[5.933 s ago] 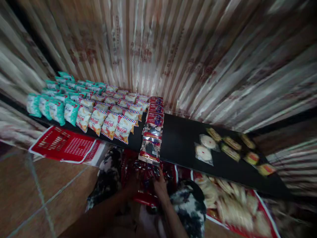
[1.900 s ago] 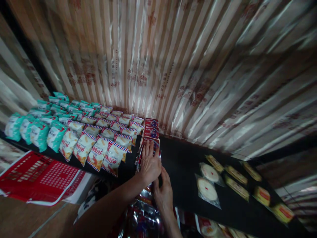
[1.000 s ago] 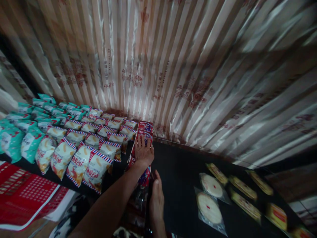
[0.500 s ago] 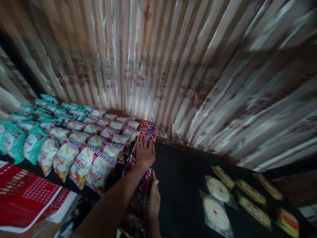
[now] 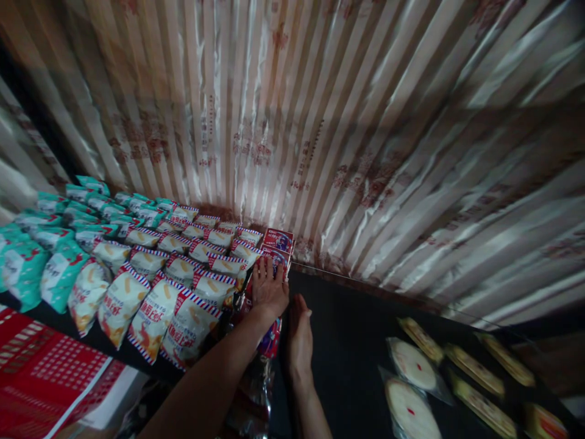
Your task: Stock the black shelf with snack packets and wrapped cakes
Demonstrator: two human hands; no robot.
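Note:
Dark red and purple snack boxes (image 5: 278, 239) stand in a row along the right end of the bagged snacks. My left hand (image 5: 269, 289) lies flat on top of the row, fingers spread. Just right of the boxes, my right hand (image 5: 299, 338) is held on edge with its fingers stretched out and a small gap to the row. It holds nothing. Beneath my left forearm a crinkled shiny wrapper (image 5: 252, 390) shows in part; the rest of it is hidden.
To the left stand rows of white snack bags (image 5: 189, 326) and teal bags (image 5: 64, 274). A red basket (image 5: 68, 366) sits at lower left. Round white packs (image 5: 411, 411) and long yellow packs (image 5: 484, 405) lie right on the black table (image 5: 345, 341). A pleated curtain (image 5: 292, 122) hangs behind.
My right hand has moved right, away from the side of the boxes. My left hand stays on top of them. The view has shifted slightly.

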